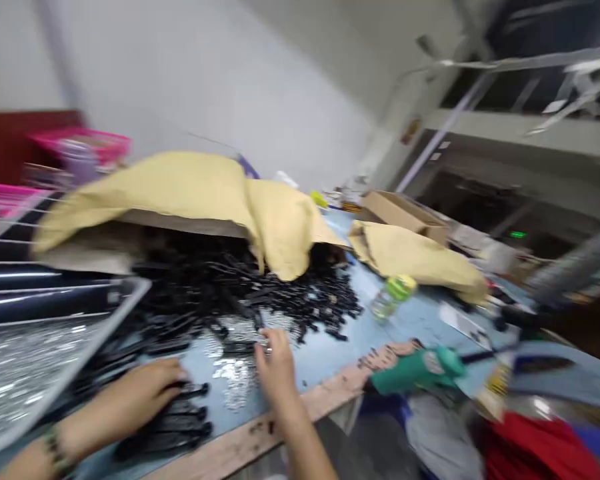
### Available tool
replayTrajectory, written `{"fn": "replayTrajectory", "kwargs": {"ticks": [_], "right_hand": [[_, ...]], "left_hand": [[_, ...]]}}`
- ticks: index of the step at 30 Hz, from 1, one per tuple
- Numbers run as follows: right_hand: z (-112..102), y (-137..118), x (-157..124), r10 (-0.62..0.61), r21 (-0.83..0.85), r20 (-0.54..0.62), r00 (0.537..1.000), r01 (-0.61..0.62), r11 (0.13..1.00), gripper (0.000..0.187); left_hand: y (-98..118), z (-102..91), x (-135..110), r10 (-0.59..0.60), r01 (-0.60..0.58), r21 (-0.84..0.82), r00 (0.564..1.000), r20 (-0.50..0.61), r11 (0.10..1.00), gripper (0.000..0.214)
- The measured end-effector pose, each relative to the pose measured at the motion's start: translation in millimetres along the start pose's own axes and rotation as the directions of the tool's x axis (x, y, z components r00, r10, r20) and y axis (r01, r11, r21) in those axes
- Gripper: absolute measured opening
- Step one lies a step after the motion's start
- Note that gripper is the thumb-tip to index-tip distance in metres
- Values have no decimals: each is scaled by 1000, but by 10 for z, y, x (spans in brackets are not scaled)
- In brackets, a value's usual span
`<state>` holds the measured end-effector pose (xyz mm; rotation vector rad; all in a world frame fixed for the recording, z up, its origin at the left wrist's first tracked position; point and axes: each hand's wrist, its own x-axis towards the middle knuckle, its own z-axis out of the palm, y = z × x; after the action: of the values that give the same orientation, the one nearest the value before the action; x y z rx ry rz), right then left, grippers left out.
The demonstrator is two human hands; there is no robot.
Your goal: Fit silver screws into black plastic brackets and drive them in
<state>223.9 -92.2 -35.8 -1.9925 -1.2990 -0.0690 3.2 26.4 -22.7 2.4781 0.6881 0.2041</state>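
The whole view is smeared by motion. My left hand (140, 393) lies palm down on a stack of long black plastic pieces (180, 413) near the table's front edge, fingers curled over them. My right hand (277, 363) reaches forward beside a patch of small shiny silver parts (235, 380); its fingertips pinch together at something small I cannot make out. A big heap of black plastic pieces (240, 287) spreads across the blue table top (330, 353) just beyond both hands.
Yellow paper (190, 187) drapes over a cardboard box behind the heap, with a second yellow bundle (415, 257) to the right. A plastic bottle (393, 297), a green-handled tool (415, 370), a grey tray (40, 360) of silver parts at left, pink baskets (85, 143).
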Motion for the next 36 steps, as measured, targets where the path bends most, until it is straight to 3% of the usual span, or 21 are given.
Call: {"fn": "replayTrajectory", "kwargs": {"ticks": [1,3,6,8,12,16,19,22,24,26,28,30,31,34,36], "right_hand": [[69,-20,97,-27,25,32,999,26,999,25],[204,-115,239,-55,30,71,996,53,998,26],[305,-272,302,-79,-9,115,990,81,997,28],[294,-309,278,-106,-29,144,984,111,993,26],[164,-213,169,-130,-57,187,974,143,988,26],[64,-56,112,-164,-55,232,959,181,982,17],[52,-34,97,-182,-52,241,953,200,978,22],[74,-160,31,-157,8,159,975,158,987,22],[71,-262,-37,-163,136,102,981,148,980,22],[8,-265,-85,-192,270,131,973,151,951,24],[-130,-99,-75,-103,288,178,979,49,956,21],[-301,206,10,212,178,79,974,-223,958,20],[-373,373,78,276,142,43,960,-279,950,21],[-448,750,338,328,99,9,945,-328,940,20],[-390,837,511,335,106,28,942,-337,936,15]], "left_hand": [[-2,-31,-65,-9,10,-3,998,68,1000,20],[54,-74,-102,-105,105,-11,994,-24,994,27],[202,-127,-90,-132,120,-83,978,-163,989,31],[275,-160,-100,-158,132,-141,968,-197,981,32],[322,-194,-111,-228,184,-234,957,-179,955,33],[382,-166,-45,-216,160,-296,962,-167,942,28],[480,-77,52,-224,173,-348,968,-112,921,28],[616,78,196,-283,211,-473,955,-88,856,36],[703,160,299,-337,212,-610,936,-96,763,44],[739,173,372,-390,212,-702,915,-101,679,48],[692,115,398,-425,235,-719,900,-92,654,48],[575,42,396,-435,288,-685,899,-48,670,45],[510,24,401,-434,317,-661,901,-15,681,42],[385,88,491,-414,376,-586,907,76,717,34],[393,182,607,-372,365,-557,922,106,746,31]]}}
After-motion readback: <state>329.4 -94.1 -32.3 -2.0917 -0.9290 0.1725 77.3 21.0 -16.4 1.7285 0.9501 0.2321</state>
